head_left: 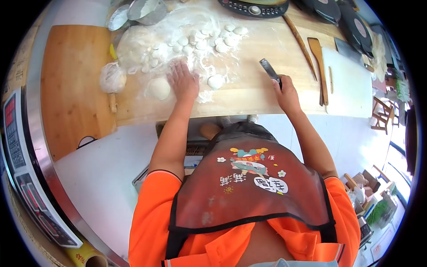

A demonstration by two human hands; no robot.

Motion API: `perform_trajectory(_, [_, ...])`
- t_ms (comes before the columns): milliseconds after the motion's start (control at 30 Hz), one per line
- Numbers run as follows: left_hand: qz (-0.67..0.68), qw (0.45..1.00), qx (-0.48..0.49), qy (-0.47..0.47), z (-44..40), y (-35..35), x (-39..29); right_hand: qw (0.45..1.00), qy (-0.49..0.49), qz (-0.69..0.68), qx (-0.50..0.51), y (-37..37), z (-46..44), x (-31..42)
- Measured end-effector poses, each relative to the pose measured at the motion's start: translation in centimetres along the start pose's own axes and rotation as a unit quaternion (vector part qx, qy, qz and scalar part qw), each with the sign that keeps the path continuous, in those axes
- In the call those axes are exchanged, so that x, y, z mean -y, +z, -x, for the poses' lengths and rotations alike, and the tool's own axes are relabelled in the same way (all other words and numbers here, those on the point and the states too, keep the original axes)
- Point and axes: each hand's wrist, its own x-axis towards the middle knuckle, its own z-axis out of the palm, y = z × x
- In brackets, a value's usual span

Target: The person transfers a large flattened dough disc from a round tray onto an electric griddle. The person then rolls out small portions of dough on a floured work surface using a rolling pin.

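Observation:
My left hand lies palm down on the floured wooden table, its fingers stretched out. A flat round of dough sits just left of it, and a smaller dough round lies to its right. Beyond the fingertips several small dough pieces are scattered in flour. Near the table's front edge, my right hand is closed around the dark handle of a metal scraper, whose blade points up and left, away from me.
A plastic-wrapped lump and a metal bowl stand left. Right lie a tapered rolling pin, a wooden spatula and a white board. An electric cooker stands at the back, a scale far left.

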Motion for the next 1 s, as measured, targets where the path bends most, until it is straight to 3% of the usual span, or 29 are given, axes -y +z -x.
perform_trajectory(67, [-0.045,0.995,0.049,0.078,0.7,0.1,-1.3,1.000,-0.010,0.011,0.000,0.0,0.6,-0.1])
perform_trajectory(167, [-0.048,0.992,0.041,0.107,1.5,-0.8,-1.9,1.000,-0.007,0.027,0.008,0.0,0.7,-0.3])
perform_trajectory(267, [0.135,0.985,0.110,0.004,1.9,-3.3,-3.3,0.999,-0.015,0.028,0.014,0.6,1.0,-0.6])
perform_trajectory(467, [0.086,0.991,0.093,0.043,1.5,-3.8,-5.8,0.999,0.000,0.035,0.030,0.8,1.1,0.1])
perform_trajectory(567, [0.264,0.954,0.123,-0.068,-0.1,-4.7,-5.7,0.999,0.003,0.029,0.027,1.0,1.1,0.3])
perform_trajectory(667, [0.346,0.907,0.173,-0.165,-4.3,-4.3,-4.0,0.999,0.010,0.037,0.036,0.8,1.2,0.3])
perform_trajectory(800, [0.120,0.976,0.183,-0.017,-7.6,-1.8,-1.2,0.998,0.007,0.048,0.047,0.6,1.2,0.8])
perform_trajectory(867, [0.077,0.980,0.182,0.013,-7.9,-1.5,-0.3,0.996,-0.019,0.072,0.045,0.1,1.8,1.1])
perform_trajectory(967, [0.281,0.904,0.312,-0.075,-6.9,-3.6,-0.1,0.988,-0.120,0.084,0.038,0.2,2.1,1.0])
perform_trajectory(1000, [0.283,0.901,0.324,-0.061,-5.9,-4.1,-0.7,0.982,-0.162,0.086,0.038,0.2,2.4,0.9])
